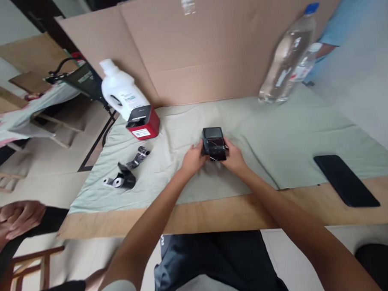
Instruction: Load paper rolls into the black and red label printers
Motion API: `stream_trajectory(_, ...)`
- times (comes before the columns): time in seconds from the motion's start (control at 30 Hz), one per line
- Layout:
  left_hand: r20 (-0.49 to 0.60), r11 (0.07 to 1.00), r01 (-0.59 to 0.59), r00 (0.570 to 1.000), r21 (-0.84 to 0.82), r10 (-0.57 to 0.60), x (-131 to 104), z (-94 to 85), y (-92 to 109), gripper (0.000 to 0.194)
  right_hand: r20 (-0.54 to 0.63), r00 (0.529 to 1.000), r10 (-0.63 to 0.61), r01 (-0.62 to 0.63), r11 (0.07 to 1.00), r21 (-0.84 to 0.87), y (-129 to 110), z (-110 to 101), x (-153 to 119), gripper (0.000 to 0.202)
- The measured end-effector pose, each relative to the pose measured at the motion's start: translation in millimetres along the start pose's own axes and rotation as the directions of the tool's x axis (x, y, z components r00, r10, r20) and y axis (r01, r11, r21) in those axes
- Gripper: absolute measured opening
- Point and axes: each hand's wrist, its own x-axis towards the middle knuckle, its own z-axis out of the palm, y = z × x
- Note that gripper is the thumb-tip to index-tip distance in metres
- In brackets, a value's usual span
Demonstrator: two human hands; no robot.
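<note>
My left hand (195,157) grips the left side of a small black device (213,143) that looks like a portable receipt printer. Against its right side is my right hand (234,155), fingers closed around the edge. Glossy black film or plastic hangs over the device's near face. Below it lies the pale green cloth on the table; whether the device touches the cloth I cannot tell. To the left are an opened black wrapper (128,179) with a white paper roll (118,182), and another roll (143,151) in dark wrapping.
A red and black box (150,125) stands before a white jug (122,88) at the back left. Clear bottles (285,60) lean by the cardboard wall (202,50). A black phone (346,181) lies right. Another person's hands (17,219) are at the left.
</note>
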Motion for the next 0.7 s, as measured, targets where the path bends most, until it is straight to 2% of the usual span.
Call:
stream_trajectory(0.1, -0.007, 0.997, -0.034, 0.999, 0.062, 0.035, 33, 0.6, 35, 0.076, -0.054, 0.998, -0.043, 0.041, 0.999, -0.034, 9, -42, 20, 0.077)
stream_trajectory(0.17, -0.023, 0.996, -0.085, 0.996, 0.037, 0.086, 66, 16.8, 68, 0.076, -0.111, 0.993, -0.046, 0.038, 0.997, -0.074, 24, -85, 38, 0.079)
stream_trajectory(0.3, -0.071, 0.975, -0.204, 0.978, -0.088, 0.198, 140, 74.6, 138, 0.076, -0.180, 0.983, -0.035, 0.004, 0.986, -0.167, 68, -175, 68, 0.083)
stream_trajectory(0.4, -0.081, 0.942, -0.302, 0.953, -0.148, 0.293, 184, 117.6, 177, 0.073, -0.176, 0.984, -0.004, -0.039, 0.970, -0.241, 100, -228, 80, 0.074)
stream_trajectory(0.53, -0.046, 0.907, -0.370, 0.928, -0.200, 0.369, 219, 158.8, 203, 0.072, -0.120, 0.990, 0.070, -0.100, 0.957, -0.271, 135, -270, 87, 0.061)
stream_trajectory(0.7, -0.084, 0.890, -0.381, 0.925, -0.251, 0.372, 236, 184.9, 214, 0.076, -0.130, 0.986, 0.103, -0.127, 0.975, -0.185, 162, -288, 95, 0.072)
